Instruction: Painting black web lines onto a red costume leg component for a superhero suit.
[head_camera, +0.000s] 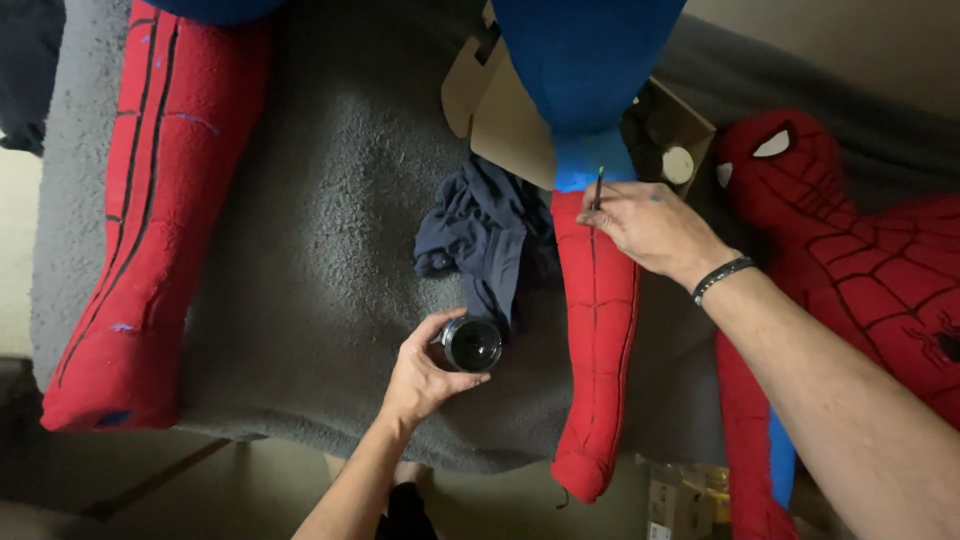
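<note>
My right hand (648, 226) pinches a thin paintbrush (598, 188) and holds its tip against a red stuffed fabric limb (597, 340) with black web lines, just below its blue upper part (585, 70). My left hand (425, 375) grips a small open jar (472, 343) with dark contents, resting on the grey blanket (320, 220). A crumpled dark blue cloth (480, 235) lies between the jar and the limb.
A second red stuffed limb (150, 220) lies at the left. A red masked costume piece with white eyes (850, 260) rests at the right. A cardboard box (510, 120) with a small white-lidded container (677, 165) sits behind. A box stands on the floor (680, 500).
</note>
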